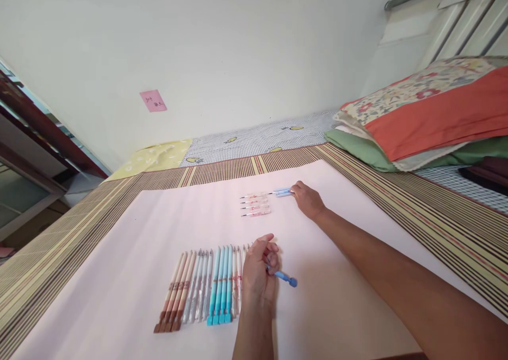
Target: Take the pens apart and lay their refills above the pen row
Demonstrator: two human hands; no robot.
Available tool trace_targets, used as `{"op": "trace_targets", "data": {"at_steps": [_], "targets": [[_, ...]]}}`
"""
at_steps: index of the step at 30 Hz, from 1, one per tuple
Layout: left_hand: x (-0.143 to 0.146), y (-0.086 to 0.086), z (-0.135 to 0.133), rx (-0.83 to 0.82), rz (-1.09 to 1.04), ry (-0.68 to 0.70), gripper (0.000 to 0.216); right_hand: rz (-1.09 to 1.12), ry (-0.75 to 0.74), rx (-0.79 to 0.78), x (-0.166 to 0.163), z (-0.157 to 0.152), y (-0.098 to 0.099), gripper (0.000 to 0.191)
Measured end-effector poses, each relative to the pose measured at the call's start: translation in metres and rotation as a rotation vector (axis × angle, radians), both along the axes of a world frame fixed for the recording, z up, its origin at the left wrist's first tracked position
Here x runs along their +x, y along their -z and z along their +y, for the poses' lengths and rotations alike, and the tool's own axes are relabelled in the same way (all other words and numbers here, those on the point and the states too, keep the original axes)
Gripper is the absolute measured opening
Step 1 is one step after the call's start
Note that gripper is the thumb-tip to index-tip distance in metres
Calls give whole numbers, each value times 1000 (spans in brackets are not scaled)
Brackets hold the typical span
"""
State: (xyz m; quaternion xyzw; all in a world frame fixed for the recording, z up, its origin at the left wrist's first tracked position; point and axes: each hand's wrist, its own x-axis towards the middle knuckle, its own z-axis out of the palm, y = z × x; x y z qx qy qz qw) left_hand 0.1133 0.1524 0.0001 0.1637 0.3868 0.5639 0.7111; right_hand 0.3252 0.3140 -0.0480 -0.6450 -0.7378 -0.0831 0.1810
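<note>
My left hand is curled around a blue pen piece, whose square end sticks out to the right. Farther away, my right hand pinches the right end of a light blue pen part with a thin dark tip pointing left. It lies close beside a short column of several thin, pink-marked pen parts with dark tips. Left of my left hand stretches a row of pens: brown ones, clear ones and turquoise ones. Some pink-and-white pens are partly hidden behind my left hand.
The pens lie on a large white sheet over a striped mat. Folded bedding is piled at the right. A pink note hangs on the white wall behind.
</note>
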Motion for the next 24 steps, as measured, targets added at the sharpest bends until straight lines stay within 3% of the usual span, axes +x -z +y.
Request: {"op": "trace_targets", "data": {"at_steps": [5, 9, 11, 13, 17, 20, 24], "targets": [[-1, 1, 0, -1, 1, -1, 40, 10, 0, 31, -2, -6, -6, 17], [-1, 0, -1, 7, 5, -17, 37, 153, -53, 70, -6, -18, -27, 20], [0, 0, -1, 7, 6, -9, 37, 419, -110, 51, -11, -25, -43, 27], [1, 1, -1, 10, 6, 8, 39, 840, -178, -18, -17, -34, -59, 36], [3, 2, -3, 30, 26, 60, 46, 1596, -343, -290, -37, -62, -78, 45], [6, 2, -5, 48, 61, 156, 54, 1858, -359, -411, -53, -87, -73, 42], [7, 2, -7, 89, 66, 240, 52, 2012, -301, -455, -66, -108, -52, 38]]}}
